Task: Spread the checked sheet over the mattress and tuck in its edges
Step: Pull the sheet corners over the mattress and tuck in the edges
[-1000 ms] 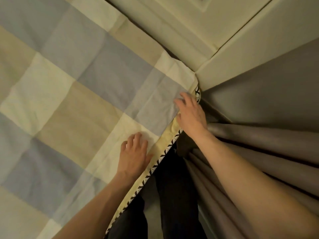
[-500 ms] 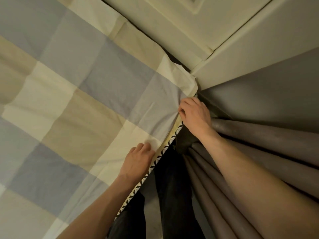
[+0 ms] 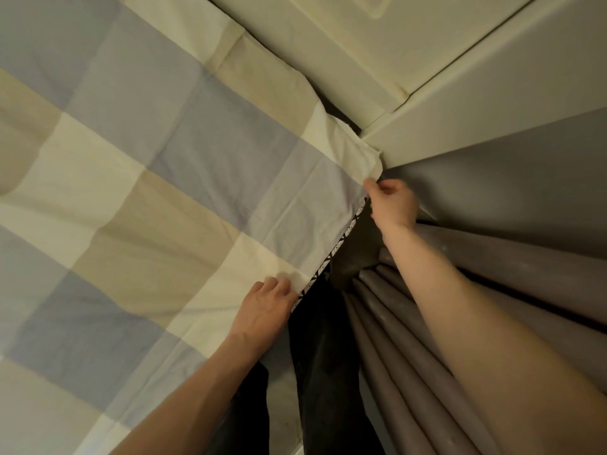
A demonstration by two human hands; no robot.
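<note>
The checked sheet [image 3: 164,178], in grey, beige and cream squares, lies flat over the mattress and fills the left of the view. A strip of the mattress's black-and-white patterned edge [image 3: 331,254] shows along the sheet's near side. My left hand [image 3: 266,307] grips the sheet's edge at the near side with curled fingers. My right hand [image 3: 392,203] pinches the sheet's edge near its far corner, beside the wall corner. The sheet's corner [image 3: 358,152] stands slightly raised and creased.
Cream wall panels [image 3: 361,44] meet at a corner right behind the mattress. Grey-brown curtain folds [image 3: 492,290] hang at the right, close against my right arm. My dark trouser legs [image 3: 322,372] stand in the narrow gap between bed and curtain.
Both hands went from lying on the sheet to gripping its edge. The right hand moved toward the far corner, and the sheet now covers more of the patterned mattress edge.
</note>
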